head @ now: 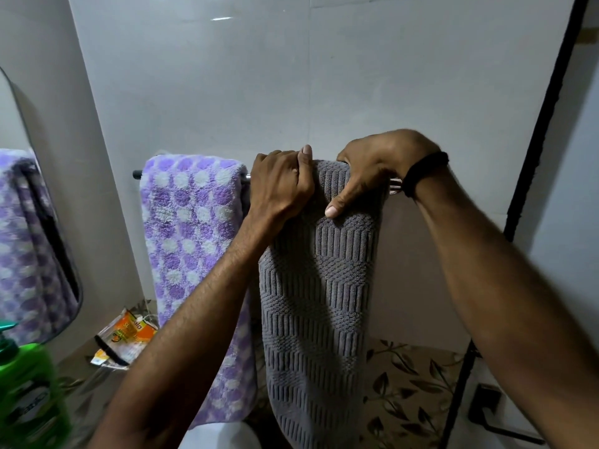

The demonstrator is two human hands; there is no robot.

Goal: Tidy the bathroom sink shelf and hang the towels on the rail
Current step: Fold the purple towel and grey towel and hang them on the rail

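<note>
A grey ribbed towel hangs folded over the metal rail on the white tiled wall. My left hand grips the towel's top left edge at the rail, fingers curled over it. My right hand, with a black band at the wrist, holds the top right part, fingers over the fold and thumb pressing down on the front. A purple towel with white dots hangs on the same rail just to the left.
A mirror at the left reflects the purple towel. A green pump bottle stands at the lower left. An orange packet and a black comb lie on a ledge. A black door frame runs down the right.
</note>
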